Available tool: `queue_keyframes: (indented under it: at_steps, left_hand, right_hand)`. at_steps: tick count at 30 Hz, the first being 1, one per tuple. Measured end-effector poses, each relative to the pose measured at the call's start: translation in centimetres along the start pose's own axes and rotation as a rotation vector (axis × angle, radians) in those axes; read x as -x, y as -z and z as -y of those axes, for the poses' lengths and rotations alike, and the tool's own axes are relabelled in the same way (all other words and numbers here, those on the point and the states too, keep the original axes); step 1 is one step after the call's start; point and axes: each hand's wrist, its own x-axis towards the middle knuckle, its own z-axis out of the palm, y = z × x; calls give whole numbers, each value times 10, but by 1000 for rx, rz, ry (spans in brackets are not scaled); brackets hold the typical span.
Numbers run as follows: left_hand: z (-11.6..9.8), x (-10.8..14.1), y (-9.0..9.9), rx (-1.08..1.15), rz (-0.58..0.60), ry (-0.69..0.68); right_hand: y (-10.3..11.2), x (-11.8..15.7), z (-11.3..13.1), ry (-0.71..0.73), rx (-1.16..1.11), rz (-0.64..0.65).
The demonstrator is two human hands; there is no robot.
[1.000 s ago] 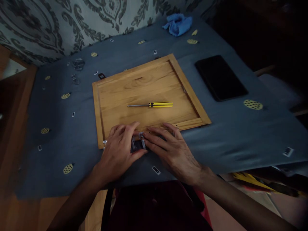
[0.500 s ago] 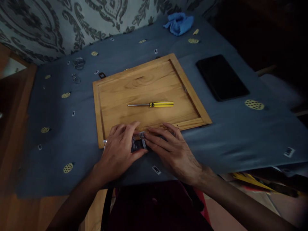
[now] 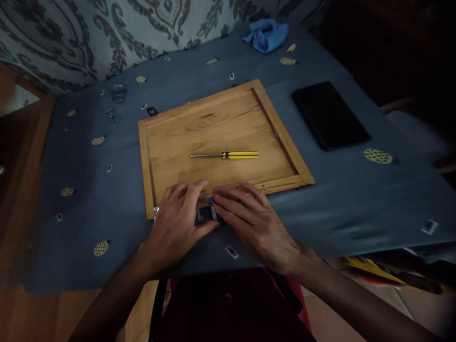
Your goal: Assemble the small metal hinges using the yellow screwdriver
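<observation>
A framed wooden panel [image 3: 206, 126] lies on the blue cloth, with a yellow and black screwdriver [image 3: 239, 155] resting on it. At the panel's near edge sits a dark case-like piece with metal fittings [image 3: 205, 213]. My left hand [image 3: 178, 221] is curled around the left side of this piece, thumb along its near side. From the right, my right hand [image 3: 252, 223] presses its fingertips against the metal fitting, its fingers close together. Part of the piece is hidden under both hands. A bit of bright metal [image 3: 156, 209] shows beside my left hand at the panel's corner.
A black tablet-like slab [image 3: 330, 115] lies right of the panel. Behind it is a crumpled blue cloth [image 3: 267, 35]. Small metallic bits [image 3: 117, 93] lie at the back left, and a dark square loop [image 3: 152, 111] touches the panel's far edge. A patterned curtain hangs behind the table.
</observation>
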Motion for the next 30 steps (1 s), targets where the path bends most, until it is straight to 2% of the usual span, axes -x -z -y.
queue_keyframes:
  at_steps: [9, 30]
  left_hand:
    - [0, 1, 0, 13, -3, 25]
    - [3, 1, 4, -20, 19, -11]
  right_hand:
    - [1, 2, -1, -4, -21, 68]
    - [0, 0, 0, -16, 43, 66]
